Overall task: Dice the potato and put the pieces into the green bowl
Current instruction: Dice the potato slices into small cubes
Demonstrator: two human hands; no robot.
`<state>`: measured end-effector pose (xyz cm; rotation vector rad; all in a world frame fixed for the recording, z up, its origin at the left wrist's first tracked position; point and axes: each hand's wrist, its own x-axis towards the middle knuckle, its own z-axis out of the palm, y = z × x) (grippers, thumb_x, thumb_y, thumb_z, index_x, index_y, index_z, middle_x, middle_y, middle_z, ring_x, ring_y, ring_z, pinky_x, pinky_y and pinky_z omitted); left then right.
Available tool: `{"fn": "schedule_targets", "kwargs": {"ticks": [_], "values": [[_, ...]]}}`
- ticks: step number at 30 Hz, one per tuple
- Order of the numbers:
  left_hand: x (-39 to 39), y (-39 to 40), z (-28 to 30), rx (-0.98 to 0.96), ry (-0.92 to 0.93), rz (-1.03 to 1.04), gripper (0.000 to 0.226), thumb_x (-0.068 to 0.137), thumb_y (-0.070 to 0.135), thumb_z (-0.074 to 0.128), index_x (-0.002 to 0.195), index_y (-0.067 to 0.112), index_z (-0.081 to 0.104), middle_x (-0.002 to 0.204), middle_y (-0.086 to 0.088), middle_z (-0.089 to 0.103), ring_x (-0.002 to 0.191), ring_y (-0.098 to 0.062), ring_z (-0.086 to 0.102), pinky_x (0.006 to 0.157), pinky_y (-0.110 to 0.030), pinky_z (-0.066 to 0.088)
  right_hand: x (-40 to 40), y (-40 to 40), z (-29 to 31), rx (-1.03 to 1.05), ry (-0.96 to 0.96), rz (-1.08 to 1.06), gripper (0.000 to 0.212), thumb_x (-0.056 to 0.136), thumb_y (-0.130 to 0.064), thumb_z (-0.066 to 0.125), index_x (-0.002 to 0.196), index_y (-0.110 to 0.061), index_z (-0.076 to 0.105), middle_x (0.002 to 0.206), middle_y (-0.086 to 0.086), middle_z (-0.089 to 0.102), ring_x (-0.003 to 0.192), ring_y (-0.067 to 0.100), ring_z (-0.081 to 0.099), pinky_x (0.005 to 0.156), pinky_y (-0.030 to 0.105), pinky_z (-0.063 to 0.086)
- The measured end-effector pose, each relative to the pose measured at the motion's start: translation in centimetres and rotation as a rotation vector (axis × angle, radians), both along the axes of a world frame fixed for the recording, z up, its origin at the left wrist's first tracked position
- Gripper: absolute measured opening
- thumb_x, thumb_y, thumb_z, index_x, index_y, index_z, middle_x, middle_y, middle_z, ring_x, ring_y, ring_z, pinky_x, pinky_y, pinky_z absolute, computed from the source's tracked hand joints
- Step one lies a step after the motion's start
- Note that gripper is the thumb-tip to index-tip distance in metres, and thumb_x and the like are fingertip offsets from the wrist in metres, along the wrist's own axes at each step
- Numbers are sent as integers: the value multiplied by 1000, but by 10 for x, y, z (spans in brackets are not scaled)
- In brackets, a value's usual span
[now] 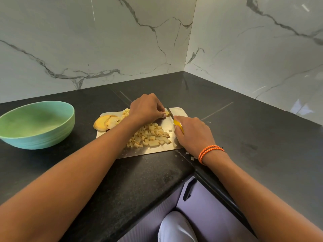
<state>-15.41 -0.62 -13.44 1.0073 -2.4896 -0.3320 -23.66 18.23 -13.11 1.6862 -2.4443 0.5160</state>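
Note:
A metal cutting board point(167, 124) lies on the black counter. A heap of diced potato pieces point(149, 136) covers its middle. At the board's left end lie potato slices point(104, 121). My left hand point(146, 109) pinches a small potato strip point(167, 113) at the far side of the board, most of it hidden by my fingers. My right hand point(192, 133) grips a yellow-handled knife point(170, 114), its blade set against that strip. The green bowl point(37, 124) stands left of the board with no potato in it.
The black counter point(253, 130) wraps into a corner under marble walls. A few stray potato bits point(189, 155) lie by the counter edge near my right wrist. Lilac cabinet fronts with a dark handle point(189, 189) are below.

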Motion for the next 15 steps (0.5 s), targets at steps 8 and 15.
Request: {"fn": "schedule_targets", "kwargs": {"ticks": [8, 15], "values": [[0, 7, 2, -31, -10, 32, 26, 91, 44, 80, 111, 27, 83, 96, 12, 79, 74, -8, 63, 55, -22, 41, -9, 4, 4, 30, -100, 46, 43, 101, -36, 52, 144, -28, 54, 129, 8, 65, 107, 28, 64, 93, 47, 55], [-2, 12, 2, -64, -10, 77, 25, 93, 42, 79, 109, 23, 84, 94, 10, 78, 75, -11, 65, 59, -24, 47, -6, 34, 4, 20, -113, 66, 42, 103, -35, 52, 145, -30, 55, 120, 6, 70, 104, 25, 66, 93, 41, 56]]}}
